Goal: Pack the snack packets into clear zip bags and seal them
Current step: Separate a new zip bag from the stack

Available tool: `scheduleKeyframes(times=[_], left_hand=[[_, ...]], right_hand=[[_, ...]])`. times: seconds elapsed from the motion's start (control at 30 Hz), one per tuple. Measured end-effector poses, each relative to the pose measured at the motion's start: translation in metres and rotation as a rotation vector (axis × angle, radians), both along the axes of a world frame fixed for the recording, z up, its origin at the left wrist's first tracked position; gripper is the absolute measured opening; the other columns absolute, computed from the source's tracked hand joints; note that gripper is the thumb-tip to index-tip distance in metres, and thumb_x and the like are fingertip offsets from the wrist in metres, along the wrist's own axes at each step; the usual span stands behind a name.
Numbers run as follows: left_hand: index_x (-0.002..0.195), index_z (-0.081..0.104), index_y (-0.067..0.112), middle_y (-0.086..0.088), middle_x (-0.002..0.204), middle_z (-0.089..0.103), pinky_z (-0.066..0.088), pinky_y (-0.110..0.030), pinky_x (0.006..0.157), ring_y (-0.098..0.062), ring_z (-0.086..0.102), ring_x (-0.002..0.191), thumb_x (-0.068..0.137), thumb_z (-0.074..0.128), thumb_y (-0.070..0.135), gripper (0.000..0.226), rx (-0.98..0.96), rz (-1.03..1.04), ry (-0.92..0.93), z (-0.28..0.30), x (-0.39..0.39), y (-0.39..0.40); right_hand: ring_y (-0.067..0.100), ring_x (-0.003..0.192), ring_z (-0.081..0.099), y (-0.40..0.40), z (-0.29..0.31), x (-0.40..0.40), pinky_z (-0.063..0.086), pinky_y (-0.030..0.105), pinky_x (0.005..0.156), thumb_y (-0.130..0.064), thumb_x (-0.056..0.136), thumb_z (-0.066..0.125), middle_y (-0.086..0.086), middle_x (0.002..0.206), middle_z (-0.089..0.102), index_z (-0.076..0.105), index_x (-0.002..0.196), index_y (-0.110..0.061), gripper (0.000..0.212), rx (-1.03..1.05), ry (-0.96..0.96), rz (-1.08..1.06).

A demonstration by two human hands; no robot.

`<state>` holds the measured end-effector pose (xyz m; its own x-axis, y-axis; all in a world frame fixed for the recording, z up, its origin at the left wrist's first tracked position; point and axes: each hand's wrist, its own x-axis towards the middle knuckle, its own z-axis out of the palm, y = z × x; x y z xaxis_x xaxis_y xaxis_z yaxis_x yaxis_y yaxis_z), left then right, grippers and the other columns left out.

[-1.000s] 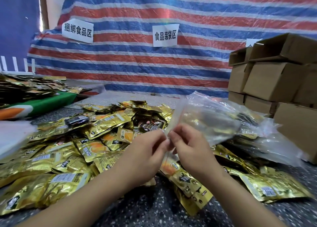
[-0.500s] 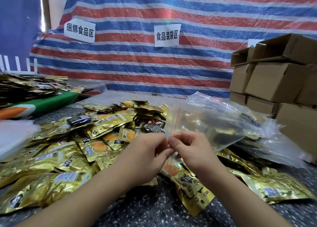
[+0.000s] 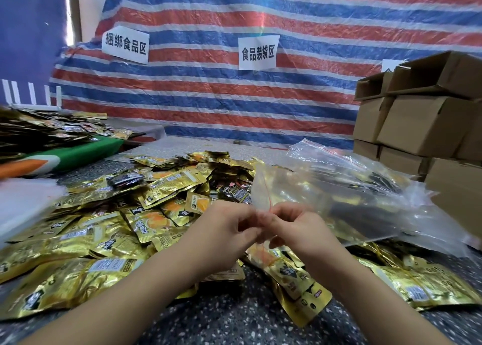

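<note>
A clear zip bag (image 3: 307, 201) is held up between the two hands, its mouth edge with the red zip line (image 3: 266, 193) running upward from the fingertips and its body trailing away to the right of them. The left hand (image 3: 224, 230) and the right hand (image 3: 300, 230) are both closed in a pinch on the bottom of that mouth edge, thumbs and forefingers almost touching. Whether the bag holds anything cannot be told, since dark and gold shapes show through the film.

The step in hand appears to be the working of the zip at the bag's mouth, either parting or pressing it; which of the two cannot be told. If opening, the two lips must next be pulled apart and a packet taken from the heap; if sealing, the pinch must be run along the red line.

One bag is held. Further clear bags (image 3: 391, 177) are piled beyond and right of the hands, too overlapped to count. Gold snack packets (image 3: 167, 188), many dozens, are spread over the speckled counter (image 3: 234, 323) left of, under and right of the hands. Cardboard boxes (image 3: 422, 125), at least eight, are stacked far right.
</note>
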<state>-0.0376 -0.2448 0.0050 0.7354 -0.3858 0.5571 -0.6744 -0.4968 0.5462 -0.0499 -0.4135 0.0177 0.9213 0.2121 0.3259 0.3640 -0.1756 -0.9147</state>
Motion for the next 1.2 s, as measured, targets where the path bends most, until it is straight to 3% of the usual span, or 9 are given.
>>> scheduleKeyframes(times=[0.1, 0.23, 0.33, 0.43, 0.53, 0.77, 0.9, 1.07, 1.2], left_hand=[[0.07, 0.068, 0.021, -0.005, 0.059, 0.061, 0.04, -0.031, 0.048, -0.01, 0.05, 0.051, 0.093, 0.066, 0.022, 0.023, -0.099, -0.033, 0.084, 0.005, -0.003, 0.0], [0.073, 0.067, 0.014, -0.003, 0.062, 0.066, 0.044, -0.023, 0.049, -0.008, 0.055, 0.049, 0.099, 0.054, 0.026, 0.032, -0.258, 0.16, 0.171, 0.014, 0.005, 0.01], [0.077, 0.066, 0.011, -0.003, 0.065, 0.067, 0.043, -0.027, 0.052, -0.01, 0.054, 0.05, 0.102, 0.048, 0.028, 0.035, -0.191, 0.194, 0.228, 0.012, 0.009, 0.014], [0.108, 0.054, 0.034, 0.007, 0.072, 0.064, 0.044, -0.02, 0.05, -0.007, 0.055, 0.051, 0.1, 0.052, 0.032, 0.009, -0.101, 0.193, 0.075, 0.008, 0.004, 0.008], [0.139, 0.044, 0.042, 0.014, 0.069, 0.06, 0.04, -0.015, 0.049, -0.005, 0.054, 0.052, 0.098, 0.051, 0.039, 0.043, 0.009, 0.146, -0.187, 0.011, -0.006, 0.006], [0.106, 0.053, 0.04, 0.011, 0.069, 0.058, 0.041, -0.018, 0.058, 0.002, 0.051, 0.063, 0.079, 0.035, 0.084, 0.055, 0.341, -0.028, -0.203, 0.004, -0.021, -0.007], [0.093, 0.049, 0.039, 0.017, 0.077, 0.06, 0.05, -0.022, 0.064, 0.004, 0.054, 0.069, 0.079, 0.035, 0.084, 0.05, 0.379, -0.012, -0.179, 0.005, -0.022, -0.005], [0.089, 0.051, 0.024, 0.007, 0.075, 0.059, 0.048, -0.034, 0.065, -0.009, 0.054, 0.068, 0.099, 0.042, 0.044, 0.024, 0.359, 0.049, -0.222, 0.003, -0.014, -0.007], [0.084, 0.049, 0.023, 0.007, 0.071, 0.054, 0.044, -0.033, 0.061, -0.008, 0.05, 0.066, 0.101, 0.039, 0.046, 0.03, 0.279, 0.086, -0.182, 0.003, -0.004, -0.004]], right_hand=[[0.014, 0.05, 0.06, -0.002, 0.003, 0.002, 0.045, 0.021, 0.048, -0.04, 0.083, 0.066, 0.011, 0.058, 0.067, 0.068, 0.056, -0.016, 0.036, 0.076, -0.023, -0.063], [0.015, 0.039, 0.051, -0.022, 0.009, 0.012, 0.041, 0.029, 0.049, -0.02, 0.094, 0.062, 0.011, 0.046, 0.053, 0.053, 0.05, -0.005, 0.048, 0.129, -0.13, -0.438], [0.036, 0.042, 0.049, -0.026, 0.009, 0.011, 0.045, 0.046, 0.047, -0.012, 0.089, 0.06, 0.014, 0.045, 0.043, 0.041, 0.052, 0.004, 0.045, -0.033, -0.303, -0.593], [0.026, 0.044, 0.042, -0.02, 0.007, 0.01, 0.043, 0.045, 0.047, -0.01, 0.087, 0.058, 0.02, 0.045, 0.041, 0.04, 0.053, 0.006, 0.043, -0.093, -0.357, -0.623], [0.02, 0.039, 0.049, -0.016, 0.005, 0.011, 0.044, 0.036, 0.051, -0.007, 0.086, 0.057, 0.031, 0.05, 0.048, 0.042, 0.053, 0.008, 0.039, -0.07, -0.332, -0.601], [0.015, 0.032, 0.055, -0.01, -0.005, 0.018, 0.036, 0.021, 0.036, -0.001, 0.084, 0.055, 0.026, 0.045, 0.041, 0.043, 0.049, 0.004, 0.037, 0.064, -0.191, -0.519], [0.025, 0.041, 0.063, -0.015, -0.006, 0.022, 0.042, 0.022, 0.038, -0.001, 0.084, 0.055, 0.004, 0.038, 0.043, 0.047, 0.04, -0.017, 0.048, 0.159, -0.119, -0.486], [0.022, 0.041, 0.062, -0.021, -0.004, 0.026, 0.047, 0.029, 0.043, -0.003, 0.085, 0.058, 0.005, 0.041, 0.045, 0.046, 0.046, -0.015, 0.042, 0.186, -0.058, -0.514], [0.017, 0.038, 0.054, -0.028, -0.003, 0.026, 0.04, 0.029, 0.048, -0.008, 0.084, 0.061, 0.011, 0.045, 0.046, 0.048, 0.054, -0.011, 0.033, 0.123, -0.057, -0.538]])
